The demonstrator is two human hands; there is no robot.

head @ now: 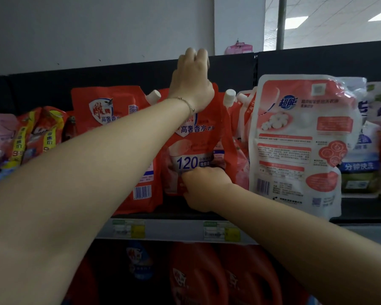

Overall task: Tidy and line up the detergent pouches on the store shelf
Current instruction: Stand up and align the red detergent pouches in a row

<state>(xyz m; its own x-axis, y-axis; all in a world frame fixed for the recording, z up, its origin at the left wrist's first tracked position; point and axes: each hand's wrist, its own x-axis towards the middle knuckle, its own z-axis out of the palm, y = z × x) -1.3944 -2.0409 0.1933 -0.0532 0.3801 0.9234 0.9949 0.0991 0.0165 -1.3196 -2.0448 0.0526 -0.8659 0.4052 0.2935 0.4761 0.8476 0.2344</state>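
View from a head-worn camera, looking up at a dark store shelf [174,215] that runs across the middle of the frame. Two bare arms reach in from the lower corners. At centre stands a red detergent pouch [198,137] with a white spout cap at its upper right. The left hand [190,78], wearing a thin bracelet [188,104], is at upper centre with its fingers curled over the pouch's top edge. The right hand [204,188], just below centre, has its fingers curled in against the pouch's bottom edge, gripping it. The pouch looks roughly upright and faces forward.

To its left, a second red pouch [106,111] of the same brand stands facing out, partly hidden by the left arm. To the right, a large white pouch [295,139] shows its back panel and overhangs the shelf's front edge. Further right are blue-and-white pouches [361,150], and at far left a leaning heap of orange packets [37,133]. Red bottles [196,278] fill the shelf below.

The job seems partly done: the two red pouches look orderly, while the white pouch and the packets at left likely still need straightening.
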